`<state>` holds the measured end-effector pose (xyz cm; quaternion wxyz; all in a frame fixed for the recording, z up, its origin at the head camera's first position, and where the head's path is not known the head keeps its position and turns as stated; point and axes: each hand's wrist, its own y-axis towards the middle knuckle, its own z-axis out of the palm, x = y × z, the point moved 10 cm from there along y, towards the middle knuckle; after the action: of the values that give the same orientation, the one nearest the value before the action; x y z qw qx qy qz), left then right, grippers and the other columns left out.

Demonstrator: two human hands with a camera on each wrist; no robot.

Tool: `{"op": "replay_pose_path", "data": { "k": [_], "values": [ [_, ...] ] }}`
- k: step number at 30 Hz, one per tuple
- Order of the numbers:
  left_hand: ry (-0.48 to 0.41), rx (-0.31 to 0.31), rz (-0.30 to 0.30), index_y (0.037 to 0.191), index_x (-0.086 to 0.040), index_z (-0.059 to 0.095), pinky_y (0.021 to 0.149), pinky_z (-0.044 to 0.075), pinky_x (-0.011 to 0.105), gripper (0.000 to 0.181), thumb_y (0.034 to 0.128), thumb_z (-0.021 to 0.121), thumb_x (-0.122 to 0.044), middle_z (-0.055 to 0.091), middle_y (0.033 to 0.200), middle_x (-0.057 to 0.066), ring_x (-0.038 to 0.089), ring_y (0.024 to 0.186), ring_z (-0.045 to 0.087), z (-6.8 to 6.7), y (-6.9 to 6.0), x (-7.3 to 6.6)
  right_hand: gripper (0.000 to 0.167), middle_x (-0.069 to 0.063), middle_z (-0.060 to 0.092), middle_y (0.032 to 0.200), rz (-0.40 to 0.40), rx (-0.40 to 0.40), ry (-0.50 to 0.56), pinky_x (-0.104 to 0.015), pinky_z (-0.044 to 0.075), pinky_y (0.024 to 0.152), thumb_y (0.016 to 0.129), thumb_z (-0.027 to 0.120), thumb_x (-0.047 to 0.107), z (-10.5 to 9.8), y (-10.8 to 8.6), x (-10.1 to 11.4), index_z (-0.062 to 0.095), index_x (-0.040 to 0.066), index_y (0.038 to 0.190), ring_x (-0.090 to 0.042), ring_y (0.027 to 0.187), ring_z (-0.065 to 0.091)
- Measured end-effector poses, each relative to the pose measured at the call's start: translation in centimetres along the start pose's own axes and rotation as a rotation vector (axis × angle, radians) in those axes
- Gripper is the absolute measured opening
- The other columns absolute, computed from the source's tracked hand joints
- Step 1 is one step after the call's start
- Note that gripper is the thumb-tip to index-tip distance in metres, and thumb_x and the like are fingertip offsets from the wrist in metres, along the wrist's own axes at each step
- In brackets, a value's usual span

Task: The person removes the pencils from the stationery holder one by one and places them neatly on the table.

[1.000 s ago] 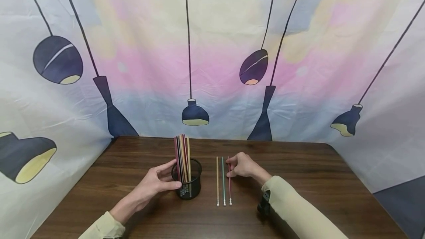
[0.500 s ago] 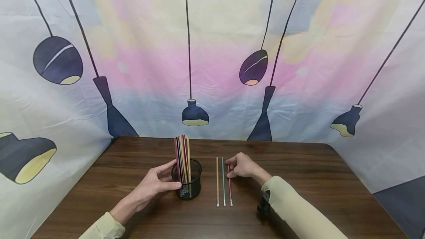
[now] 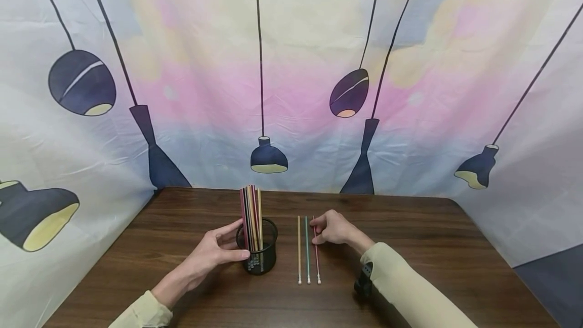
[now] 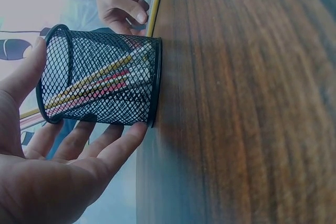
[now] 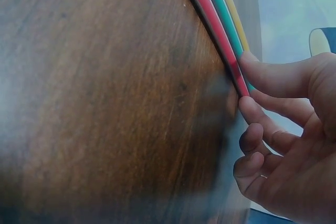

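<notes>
My left hand [image 3: 210,251] holds a black mesh pencil cup [image 3: 267,261], thumb on the near side and fingers round the far side. Several pencils [image 3: 251,216] stand leaning in the cup, eraser ends down. To its right, a yellow pencil [image 3: 299,252], a green pencil [image 3: 307,252] and a red pencil [image 3: 317,259] lie side by side on the table, white erasers towards me. My right hand [image 3: 334,228] pinches the red pencil near its far end. In the right wrist view, thumb and forefinger are at that end; the other fingers curl loosely.
The dark wood table [image 3: 205,297] ends at a back edge, close to a hanging cloth [image 3: 300,80] printed with lamps. A black device [image 3: 363,280] is strapped at my right wrist.
The red pencil's eraser end has swung slightly right, away from the green pencil. The view has shifted a little. Both hands stay in place, and the cup has not moved.
</notes>
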<state>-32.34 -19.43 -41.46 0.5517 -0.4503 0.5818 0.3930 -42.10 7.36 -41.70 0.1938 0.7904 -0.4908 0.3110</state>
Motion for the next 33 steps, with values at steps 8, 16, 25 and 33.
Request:
{"op": "replay_pose_path", "data": {
  "k": [8,16,25,33],
  "values": [
    [0.000,0.010,0.012,0.166,-0.005,0.029,0.101,0.053,0.041,0.090,0.0940,0.082,-0.014,0.037,0.161,0.030,0.044,0.139,0.052,0.0,0.0,-0.1,0.046,-0.001,0.070,0.084,-0.046,0.016,0.011,-0.032,0.051,0.079,0.081,0.090,0.001,-0.2,-0.3,0.6,0.075,-0.008,0.123,-0.011,0.081,0.060],
    [-0.004,0.013,0.019,0.166,-0.005,0.029,0.101,0.053,0.041,0.090,0.0940,0.082,-0.013,0.037,0.162,0.030,0.044,0.138,0.052,0.0,0.0,-0.1,0.043,-0.001,0.071,0.084,-0.039,0.001,0.004,-0.036,0.052,0.085,0.079,0.091,0.002,-0.7,-0.5,0.4,0.078,-0.004,0.120,-0.013,0.084,0.063],
    [-0.011,0.013,0.021,0.166,-0.005,0.029,0.101,0.052,0.040,0.091,0.0935,0.082,-0.013,0.037,0.162,0.030,0.043,0.138,0.052,0.1,0.0,-0.1,0.043,-0.006,0.075,0.089,-0.029,-0.029,0.013,-0.037,0.052,0.091,0.079,0.091,0.002,-2.2,-1.2,0.8,0.078,-0.003,0.120,-0.016,0.092,0.067],
    [-0.007,0.011,0.012,0.167,-0.006,0.029,0.101,0.053,0.041,0.090,0.0938,0.082,-0.013,0.037,0.162,0.030,0.043,0.138,0.053,0.0,0.0,0.0,0.042,-0.002,0.072,0.088,-0.048,-0.034,0.020,-0.033,0.051,0.077,0.083,0.089,0.004,-3.6,-1.7,1.7,0.078,0.000,0.123,-0.016,0.087,0.066]
  ]
}}
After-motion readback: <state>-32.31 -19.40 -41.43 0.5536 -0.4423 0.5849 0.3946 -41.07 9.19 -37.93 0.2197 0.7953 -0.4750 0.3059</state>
